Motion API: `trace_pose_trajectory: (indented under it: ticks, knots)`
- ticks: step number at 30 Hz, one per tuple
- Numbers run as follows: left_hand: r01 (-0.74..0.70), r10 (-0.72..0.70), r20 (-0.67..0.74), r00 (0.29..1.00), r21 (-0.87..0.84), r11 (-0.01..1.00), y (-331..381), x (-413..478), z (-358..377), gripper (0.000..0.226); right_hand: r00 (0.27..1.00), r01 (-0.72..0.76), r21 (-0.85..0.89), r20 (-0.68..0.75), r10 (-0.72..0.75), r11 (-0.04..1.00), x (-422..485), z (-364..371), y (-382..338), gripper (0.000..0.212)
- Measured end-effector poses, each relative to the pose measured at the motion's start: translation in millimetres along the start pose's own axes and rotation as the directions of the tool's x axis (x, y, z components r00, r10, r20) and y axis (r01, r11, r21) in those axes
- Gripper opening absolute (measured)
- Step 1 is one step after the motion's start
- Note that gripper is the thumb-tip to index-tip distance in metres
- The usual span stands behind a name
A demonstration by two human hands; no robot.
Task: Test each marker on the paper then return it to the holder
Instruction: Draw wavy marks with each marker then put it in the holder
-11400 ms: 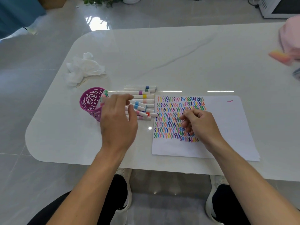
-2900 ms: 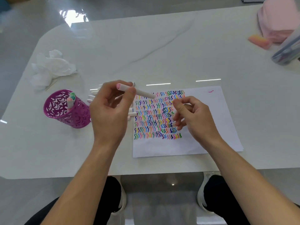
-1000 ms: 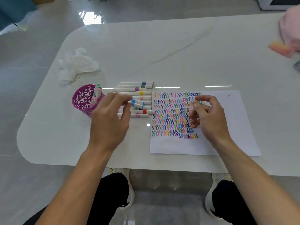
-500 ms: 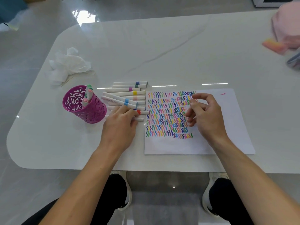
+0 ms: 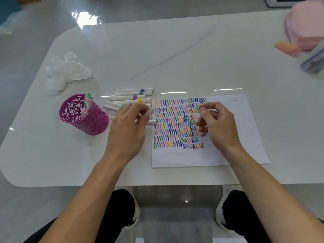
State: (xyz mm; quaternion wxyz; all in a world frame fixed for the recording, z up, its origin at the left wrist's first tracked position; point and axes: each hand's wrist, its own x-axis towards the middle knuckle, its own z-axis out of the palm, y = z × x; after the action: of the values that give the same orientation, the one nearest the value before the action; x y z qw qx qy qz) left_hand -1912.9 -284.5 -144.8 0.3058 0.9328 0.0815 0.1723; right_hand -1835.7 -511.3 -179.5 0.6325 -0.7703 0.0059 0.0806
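My left hand (image 5: 127, 130) lies over the near end of the row of markers (image 5: 130, 98) on the white table (image 5: 175, 55); its fingers (image 5: 140, 109) are curled down among the white barrels, blurred, and I cannot tell whether they have closed on one. The markers it leaves uncovered lie side by side at its 12 o'clock, with blue, green, purple and yellow bands near their right ends.

My right hand (image 5: 216, 128) is over the paper (image 5: 228, 155), thumb and forefinger drawn close together at its 11 o'clock above the coloured squiggles (image 5: 175, 123); whether anything sits between them I cannot tell. The squiggles fill the left part of the sheet in rows; a single pink mark (image 5: 235, 99) sits alone near the sheet's far right corner.

The purple holder (image 5: 87, 118), a cut-out cup, stands at 9 o'clock from my left hand, apart from it; three capped markers (image 5: 87, 106) stand in it, pink and green caps up. A crumpled tissue (image 5: 64, 72) lies at 11 o'clock from the holder; a pink cloth (image 5: 305, 27) and a blurred pink block (image 5: 286, 48) sit at the table's far right edge.
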Motion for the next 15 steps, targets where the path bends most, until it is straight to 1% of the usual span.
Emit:
trace_pose_trajectory:
  ticks: [2, 4, 6, 8, 12, 15]
  knots:
    - [0.025, -0.027, -0.011, 1.0, -0.146, 0.989, 8, 1, 1, 0.016, 1.0, 0.002, -0.016, 0.022, -0.002, 1.0, 0, 0, 0, 0.009]
    - [0.095, -0.076, 0.071, 0.995, -0.323, 0.942, 14, 2, 3, 0.035, 0.998, 0.007, -0.018, 0.059, -0.006, 1.0, -1, -1, -1, 0.009]
    - [0.164, -0.099, 0.166, 0.981, -0.439, 0.883, 20, 2, 5, 0.04, 0.993, 0.028, -0.021, 0.113, -0.026, 0.999, -3, -2, -2, 0.008]
    - [0.197, -0.104, 0.212, 0.972, -0.482, 0.854, 25, 1, 9, 0.034, 0.982, 0.066, -0.027, 0.177, -0.06, 0.997, -5, -2, -3, 0.009]
    - [0.258, -0.15, 0.231, 0.961, -0.563, 0.785, 32, -2, 17, 0.02, 0.94, 0.144, -0.028, 0.316, -0.128, 0.989, -11, -2, -8, 0.016]
    - [0.305, -0.184, 0.269, 0.945, -0.529, 0.792, 37, -5, 24, 0.012, 0.897, 0.193, -0.119, 0.425, -0.126, 0.974, -15, -3, -11, 0.047]
